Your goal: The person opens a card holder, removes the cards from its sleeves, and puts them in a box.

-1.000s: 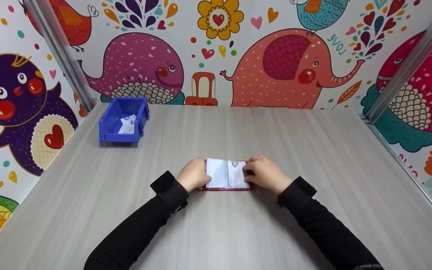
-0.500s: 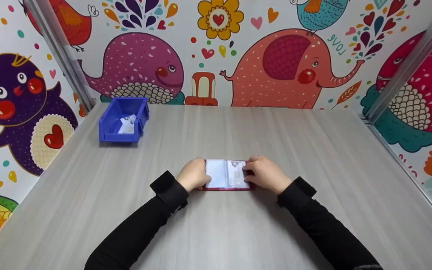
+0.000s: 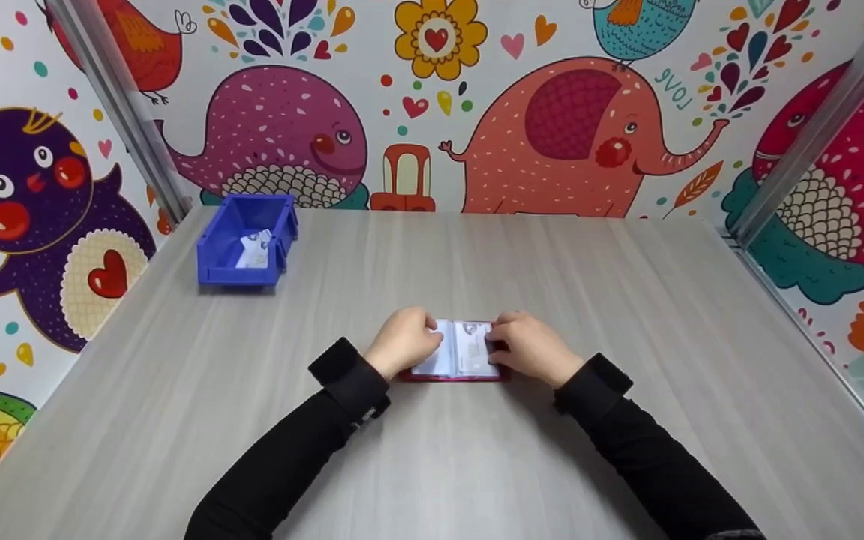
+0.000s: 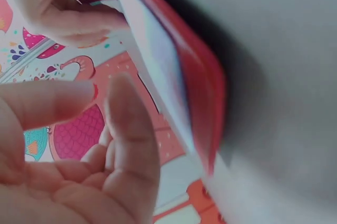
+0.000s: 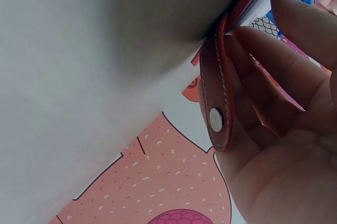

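A red card holder (image 3: 447,378) lies open on the table, with clear sleeve pages. A white printed card (image 3: 471,351) shows in its right page. My right hand (image 3: 535,348) grips the holder's right edge, thumb on the page and fingers at the cover. In the right wrist view, a stitched strap (image 5: 215,84) with a metal snap hangs beside those fingers. My left hand (image 3: 404,341) hovers over the left page; in the left wrist view its thumb and forefinger are bent towards each other with a gap, apart from the red cover (image 4: 206,89).
At the table's back left stands a blue bin (image 3: 237,274) with several white cards (image 3: 255,251) inside. A wall (image 3: 417,90) printed with cartoon animals borders the back of the wood-grain table (image 3: 477,465).
My left hand has let go of the holder's left edge and moved right and slightly away from me, over the left page. The right hand keeps its place.
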Motion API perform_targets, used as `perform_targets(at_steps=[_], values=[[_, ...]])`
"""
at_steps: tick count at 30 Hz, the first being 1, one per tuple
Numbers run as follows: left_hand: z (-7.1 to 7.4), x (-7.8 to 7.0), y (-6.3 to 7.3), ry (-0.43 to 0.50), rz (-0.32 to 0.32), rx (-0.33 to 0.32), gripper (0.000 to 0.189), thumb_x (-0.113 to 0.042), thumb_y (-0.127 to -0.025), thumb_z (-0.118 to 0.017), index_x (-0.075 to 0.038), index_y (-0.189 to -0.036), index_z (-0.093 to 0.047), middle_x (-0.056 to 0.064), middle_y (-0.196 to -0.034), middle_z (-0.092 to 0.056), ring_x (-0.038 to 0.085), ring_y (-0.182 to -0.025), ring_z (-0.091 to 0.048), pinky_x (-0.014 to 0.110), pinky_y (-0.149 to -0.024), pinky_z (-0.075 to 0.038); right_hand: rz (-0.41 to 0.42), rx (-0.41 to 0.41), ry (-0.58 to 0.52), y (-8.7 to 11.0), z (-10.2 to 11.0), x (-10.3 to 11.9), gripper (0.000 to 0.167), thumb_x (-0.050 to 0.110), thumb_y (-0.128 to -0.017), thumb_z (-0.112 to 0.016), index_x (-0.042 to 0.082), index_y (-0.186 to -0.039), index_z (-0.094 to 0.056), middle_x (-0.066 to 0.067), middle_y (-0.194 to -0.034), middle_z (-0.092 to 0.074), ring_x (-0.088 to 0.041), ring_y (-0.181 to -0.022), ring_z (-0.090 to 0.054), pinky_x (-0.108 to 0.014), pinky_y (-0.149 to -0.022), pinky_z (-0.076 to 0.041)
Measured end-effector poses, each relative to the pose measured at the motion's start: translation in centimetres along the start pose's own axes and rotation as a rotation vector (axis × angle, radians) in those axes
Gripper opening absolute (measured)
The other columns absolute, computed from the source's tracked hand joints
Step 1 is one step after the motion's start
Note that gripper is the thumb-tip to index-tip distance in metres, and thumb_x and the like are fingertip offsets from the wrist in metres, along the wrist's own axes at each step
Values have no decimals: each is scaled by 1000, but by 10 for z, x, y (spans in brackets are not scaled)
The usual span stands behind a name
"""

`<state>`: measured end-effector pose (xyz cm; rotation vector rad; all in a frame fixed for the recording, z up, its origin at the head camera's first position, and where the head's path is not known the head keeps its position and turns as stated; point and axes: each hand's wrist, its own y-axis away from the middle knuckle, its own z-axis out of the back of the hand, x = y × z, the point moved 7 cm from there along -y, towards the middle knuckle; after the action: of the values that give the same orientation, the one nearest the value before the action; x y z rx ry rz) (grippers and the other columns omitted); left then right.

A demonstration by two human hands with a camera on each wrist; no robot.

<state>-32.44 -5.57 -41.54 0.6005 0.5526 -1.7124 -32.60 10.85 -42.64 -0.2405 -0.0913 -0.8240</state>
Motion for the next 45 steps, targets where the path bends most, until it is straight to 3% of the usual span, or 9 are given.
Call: perform_targets(at_steps=[3,9,13,21,27,31,35,45], values=[[-6,-2,-1,94,27,20,19,-3,-83,-60,5,-98,-68,10,-86,-67,20,-75,-60,30,-72,-51,-3,0,-9,0,0,0,19,13,-81,-81,2,-96,-74,-13,-96,-66,-28,-88,-60,-43,-81,-52],[-24,1,-4,431,155,113,25,11,-83,-49,14,-103,-63,10,-74,-65,8,-56,-56,17,-53,-49,9,-8,-17,0,1,1,17,11,-81,-81,3,-94,-73,-12,-95,-66,-28,-88,-61,-43,-81,-51],[-30,2,-6,510,198,135,23,13,-84,-50,16,-104,-61,11,-72,-63,7,-52,-55,16,-50,-49,10,-17,-15,1,0,0,18,10,-80,-82,2,-95,-74,-12,-95,-66,-28,-88,-61,-43,-80,-52],[-33,4,-9,480,226,140,24,12,-82,-54,17,-105,-63,8,-69,-61,8,-52,-56,18,-53,-53,4,-26,-23,1,0,0,21,9,-79,-82,1,-97,-75,-14,-97,-67,-30,-90,-63,-44,-82,-52],[-35,5,-11,466,258,135,16,10,-85,-54,13,-97,-63,11,-71,-63,8,-52,-57,20,-55,-54,14,-22,-18,1,0,-1,19,9,-80,-81,2,-96,-75,-12,-95,-67,-28,-89,-62,-43,-82,-52],[-35,3,-12,376,230,136,12,8,-84,-52,3,-80,-62,5,-64,-59,7,-50,-54,18,-52,-52,20,-24,-22,1,0,0,19,9,-80,-81,2,-96,-74,-12,-96,-67,-28,-89,-62,-44,-83,-52],[-35,0,-13,266,180,136,24,6,-81,-50,-9,-63,-52,-2,-56,-54,6,-48,-50,16,-47,-46,13,-19,-19,1,-1,0,19,10,-81,-81,2,-96,-74,-12,-97,-67,-28,-91,-62,-43,-83,-52],[-37,-3,-14,188,168,139,31,7,-78,-49,-14,-55,-46,-5,-51,-50,6,-46,-46,15,-44,-41,21,-23,11,1,0,1,18,10,-80,-82,3,-93,-74,-12,-95,-66,-28,-88,-62,-43,-79,-53]])
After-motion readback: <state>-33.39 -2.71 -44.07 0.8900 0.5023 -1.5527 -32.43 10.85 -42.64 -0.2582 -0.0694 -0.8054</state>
